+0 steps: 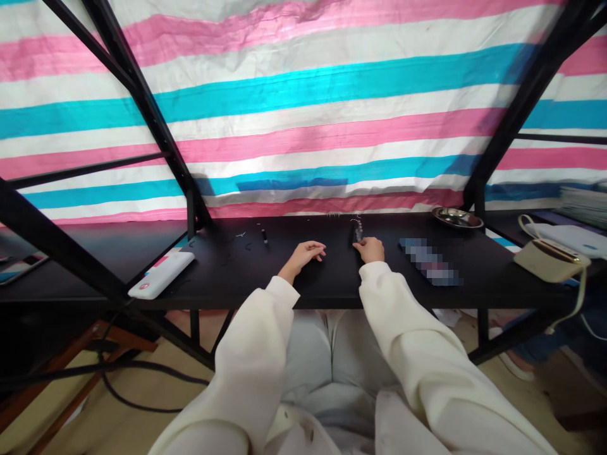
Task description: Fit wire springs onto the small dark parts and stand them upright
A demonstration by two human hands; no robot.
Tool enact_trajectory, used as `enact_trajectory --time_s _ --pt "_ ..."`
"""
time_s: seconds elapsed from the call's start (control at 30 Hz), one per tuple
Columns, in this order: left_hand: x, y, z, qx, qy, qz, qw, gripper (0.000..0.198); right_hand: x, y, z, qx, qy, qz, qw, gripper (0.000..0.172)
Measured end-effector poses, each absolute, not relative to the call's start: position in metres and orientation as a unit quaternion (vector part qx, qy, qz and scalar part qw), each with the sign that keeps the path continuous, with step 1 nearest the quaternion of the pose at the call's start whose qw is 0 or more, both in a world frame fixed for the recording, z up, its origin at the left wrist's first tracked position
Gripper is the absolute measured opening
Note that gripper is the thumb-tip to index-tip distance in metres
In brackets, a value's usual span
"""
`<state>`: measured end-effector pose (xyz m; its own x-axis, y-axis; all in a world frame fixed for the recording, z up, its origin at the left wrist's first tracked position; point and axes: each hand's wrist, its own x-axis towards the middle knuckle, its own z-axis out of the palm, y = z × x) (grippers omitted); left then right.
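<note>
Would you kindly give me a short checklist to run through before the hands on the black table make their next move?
1. Right hand is at the small dark piece, fingertips against it: ok.
2. Firm grip on that piece: cannot tell, it is too small to see.
3. Left hand is free, resting on the black table and holding nothing: ok.
4. Small black stick lies apart from both hands, to the left: ok.
5. Metal dish is at the far right of the table; its contents: cannot tell.
6. White power bank is fully supported at the front left edge: cannot tell.
</note>
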<state>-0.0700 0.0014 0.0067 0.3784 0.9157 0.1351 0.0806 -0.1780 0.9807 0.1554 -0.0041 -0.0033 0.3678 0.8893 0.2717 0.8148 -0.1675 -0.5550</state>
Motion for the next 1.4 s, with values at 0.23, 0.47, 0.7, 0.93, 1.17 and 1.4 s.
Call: enact_trajectory --time_s 0.23,0.47,0.7,0.93,1.17,1.4 --pt "-0.0693 0.0008 0.0074 0.651 0.388 0.402 0.514 0.026 0.1547 -0.0038 -0.003 -0.776 -0.558 0.049 0.291 0.02" --pt "-0.0685 -0.0004 0.0084 0.651 0.392 0.401 0.512 0.024 0.1574 -0.0024 -0.0031 -0.775 -0.565 0.046 0.278 0.021" --pt "-0.0692 -0.0001 0.0076 0.651 0.389 0.402 0.513 0.023 0.1574 -0.0025 -0.0031 -0.777 -0.559 0.054 0.284 0.022" --pt "-0.0696 -0.0006 0.0088 0.648 0.387 0.403 0.518 0.021 0.1565 -0.0024 -0.0025 -0.782 -0.556 0.058 0.275 0.023" --pt "-0.069 -0.0014 0.0099 0.65 0.39 0.403 0.513 0.021 0.1561 -0.0045 -0.0005 -0.778 -0.564 0.056 0.27 0.022" --pt "-0.0685 -0.0032 0.0112 0.649 0.392 0.402 0.513 0.02 0.1544 -0.0055 0.0011 -0.782 -0.564 0.058 0.258 0.023"
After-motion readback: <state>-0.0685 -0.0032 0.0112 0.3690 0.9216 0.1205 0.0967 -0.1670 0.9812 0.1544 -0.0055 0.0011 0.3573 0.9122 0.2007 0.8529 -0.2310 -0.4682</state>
